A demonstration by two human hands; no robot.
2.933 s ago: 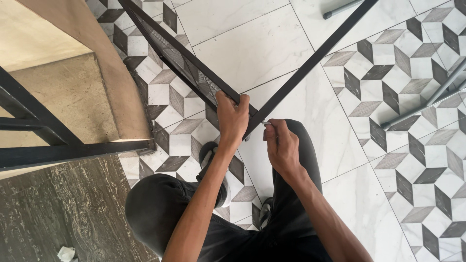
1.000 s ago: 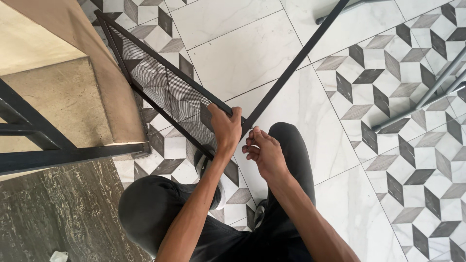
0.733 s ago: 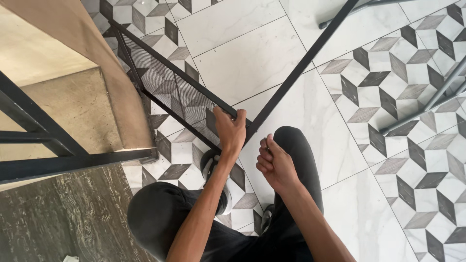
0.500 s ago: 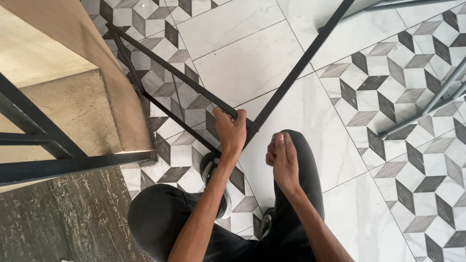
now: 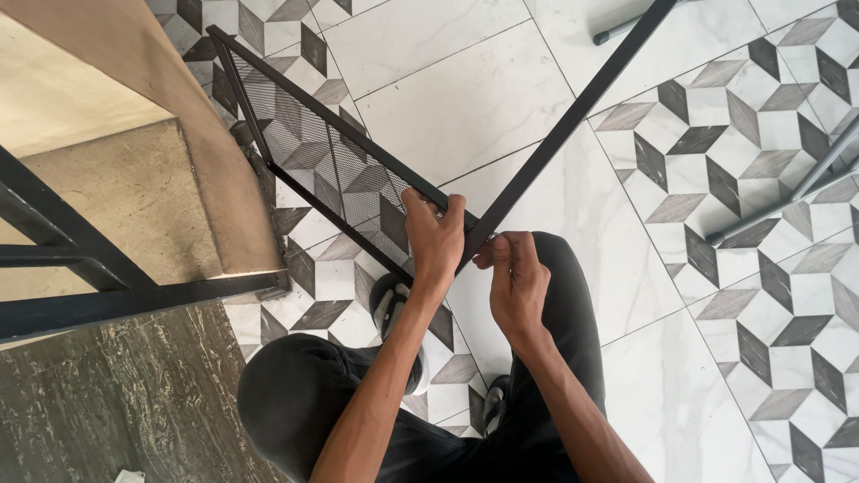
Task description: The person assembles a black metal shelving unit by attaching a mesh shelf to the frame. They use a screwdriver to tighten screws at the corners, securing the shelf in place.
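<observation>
Head view, left hand (image 5: pixel 436 240) gripping mesh panel (image 5: pixel 331 170) — right hand (image 5: pixel 514 277) pinching black bar (image 5: pixel 573 121)

Black mesh panel (image 5: pixel 331 170), black bar (image 5: pixel 573 121), grey-white cube-patterned floor tiles (image 5: pixel 716 170)

Patterned tile floor (image 5: pixel 465 98) bears grey metal tubes (image 5: pixel 787 197), perhaps loose, at right.

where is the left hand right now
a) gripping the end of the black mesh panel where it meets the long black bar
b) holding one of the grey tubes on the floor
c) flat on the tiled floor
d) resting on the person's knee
a: the left hand is closed over the end of the black mesh panel, right at the corner where the long black bar joins it, with the right hand pinching at the same joint.
</observation>
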